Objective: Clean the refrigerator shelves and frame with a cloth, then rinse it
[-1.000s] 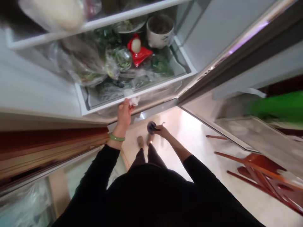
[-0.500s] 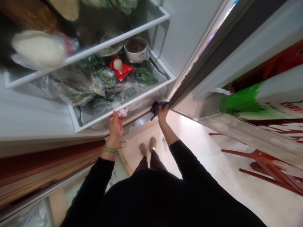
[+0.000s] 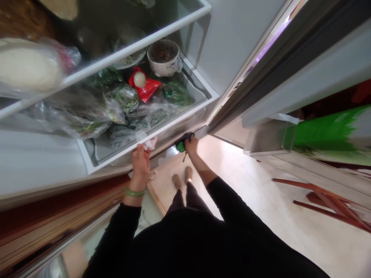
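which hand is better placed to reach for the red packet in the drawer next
Probably the left hand: it is at the front edge of the drawer, nearer the red packet, though pinching crumpled white plastic. The right hand appears lower, holding a dark-and-green item.

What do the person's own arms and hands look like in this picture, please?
The left hand and right hand are bare, without gloves. A smooth, round green bangle circles the left wrist. The left sleeve and right sleeve are plain black, ending on the forearms.
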`<state>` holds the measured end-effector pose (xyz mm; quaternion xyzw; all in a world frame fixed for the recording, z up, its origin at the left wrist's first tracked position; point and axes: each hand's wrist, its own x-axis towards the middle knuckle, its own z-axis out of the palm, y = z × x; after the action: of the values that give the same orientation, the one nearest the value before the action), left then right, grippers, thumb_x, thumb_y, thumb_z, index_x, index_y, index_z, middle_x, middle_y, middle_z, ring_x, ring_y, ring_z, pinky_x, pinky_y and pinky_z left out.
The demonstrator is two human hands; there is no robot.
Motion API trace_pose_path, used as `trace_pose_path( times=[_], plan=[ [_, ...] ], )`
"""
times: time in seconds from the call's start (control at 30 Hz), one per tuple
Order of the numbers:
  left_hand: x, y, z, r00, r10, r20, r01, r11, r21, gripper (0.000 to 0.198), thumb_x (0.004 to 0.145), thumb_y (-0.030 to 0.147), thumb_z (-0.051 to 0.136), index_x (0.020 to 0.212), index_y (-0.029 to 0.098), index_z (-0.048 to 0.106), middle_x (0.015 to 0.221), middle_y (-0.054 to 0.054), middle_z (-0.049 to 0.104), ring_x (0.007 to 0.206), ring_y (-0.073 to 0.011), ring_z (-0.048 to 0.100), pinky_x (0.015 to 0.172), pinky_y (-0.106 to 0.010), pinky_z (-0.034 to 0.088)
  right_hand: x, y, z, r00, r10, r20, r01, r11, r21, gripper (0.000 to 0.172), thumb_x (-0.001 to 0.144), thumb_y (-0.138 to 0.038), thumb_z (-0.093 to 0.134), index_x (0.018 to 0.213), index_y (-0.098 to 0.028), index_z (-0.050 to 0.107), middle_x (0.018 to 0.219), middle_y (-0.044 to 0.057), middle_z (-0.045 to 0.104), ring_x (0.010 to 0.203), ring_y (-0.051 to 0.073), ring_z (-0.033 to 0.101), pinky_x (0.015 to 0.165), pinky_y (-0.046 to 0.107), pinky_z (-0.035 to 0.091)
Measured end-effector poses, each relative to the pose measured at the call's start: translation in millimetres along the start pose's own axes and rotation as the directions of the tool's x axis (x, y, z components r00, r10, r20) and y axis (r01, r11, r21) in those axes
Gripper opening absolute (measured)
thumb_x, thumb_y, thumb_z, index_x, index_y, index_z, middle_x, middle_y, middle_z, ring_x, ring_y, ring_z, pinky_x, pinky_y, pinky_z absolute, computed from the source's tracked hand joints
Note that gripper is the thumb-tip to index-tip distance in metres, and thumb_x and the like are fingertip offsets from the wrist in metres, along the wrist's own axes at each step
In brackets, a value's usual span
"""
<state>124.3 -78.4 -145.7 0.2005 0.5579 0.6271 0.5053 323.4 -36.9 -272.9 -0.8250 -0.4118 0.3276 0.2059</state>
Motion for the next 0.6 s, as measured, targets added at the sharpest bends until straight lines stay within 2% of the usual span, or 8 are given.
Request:
trace_pose_path(
  times=[0.1, 0.23, 0.37, 0.5, 0.6],
  plan=[
    [-0.8, 1.3, 0.8, 0.999, -0.025, -0.021, 0.025, 1.000, -0.004, 0.065, 0.058, 0.076, 0.086, 0.086, 0.018, 0.077, 0.093, -0.008, 0.080, 0.094, -0.0236, 0.077, 0.099, -0.039, 0.059, -6.2, 14.2, -22.9, 1.000, -0.016, 0.022, 0.017, 0.999, -0.038, 0.050, 0.094, -0.034, 0.051, 0.137, -0.008, 0.056, 0.125, 0.021, 0.064, 0.120, 0.031, 0.061, 0.106, 0.044, 0.051],
    [-2.6, 2.7, 2.1, 0.999, -0.021, -0.024, 0.021, 1.000, -0.019, 0.065, 0.056, 0.076, 0.087, 0.085, 0.019, 0.077, 0.093, -0.007, 0.081, 0.094, -0.0241, 0.077, 0.100, -0.041, 0.059, 16.0, 13.5, -45.4, 0.998, 0.037, 0.050, -0.032, 0.993, -0.110, 0.064, 0.099, -0.043, 0.049, 0.150, -0.005, 0.041, 0.133, 0.025, 0.063, 0.125, 0.034, 0.062, 0.106, 0.043, 0.051],
    [-4.1, 2.6, 2.1, 0.999, -0.023, -0.027, 0.023, 1.000, -0.007, 0.064, 0.058, 0.076, 0.086, 0.084, 0.019, 0.077, 0.093, -0.007, 0.080, 0.095, -0.0238, 0.077, 0.100, -0.041, 0.059, 48.7, -4.1, -48.5, 0.991, 0.093, 0.100, -0.079, 0.987, -0.141, 0.073, 0.103, -0.043, 0.047, 0.159, -0.003, 0.025, 0.145, 0.026, 0.058, 0.133, 0.034, 0.059, 0.111, 0.041, 0.048],
    [-4.3, 2.2, 1.0, 0.999, -0.030, -0.028, 0.029, 0.999, -0.026, 0.063, 0.057, 0.076, 0.087, 0.081, 0.018, 0.076, 0.090, -0.006, 0.080, 0.093, -0.0229, 0.076, 0.100, -0.040, 0.059, 68.8, -16.6, -47.6, 0.978, 0.169, 0.118, -0.151, 0.977, -0.151, 0.074, 0.103, -0.042, 0.048, 0.158, 0.003, 0.026, 0.141, 0.029, 0.060, 0.130, 0.035, 0.063, 0.109, 0.040, 0.050],
    [-3.6, 1.8, -0.8, 0.999, -0.044, -0.008, 0.043, 0.999, -0.033, 0.061, 0.058, 0.074, 0.088, 0.081, 0.019, 0.076, 0.091, -0.006, 0.080, 0.090, -0.0223, 0.076, 0.096, -0.039, 0.060, 74.2, -21.0, -47.9, 0.971, 0.203, 0.131, -0.185, 0.974, -0.132, 0.074, 0.103, -0.043, 0.049, 0.159, 0.000, 0.027, 0.141, 0.027, 0.061, 0.120, 0.033, 0.068, 0.100, 0.038, 0.056]
  ],
)
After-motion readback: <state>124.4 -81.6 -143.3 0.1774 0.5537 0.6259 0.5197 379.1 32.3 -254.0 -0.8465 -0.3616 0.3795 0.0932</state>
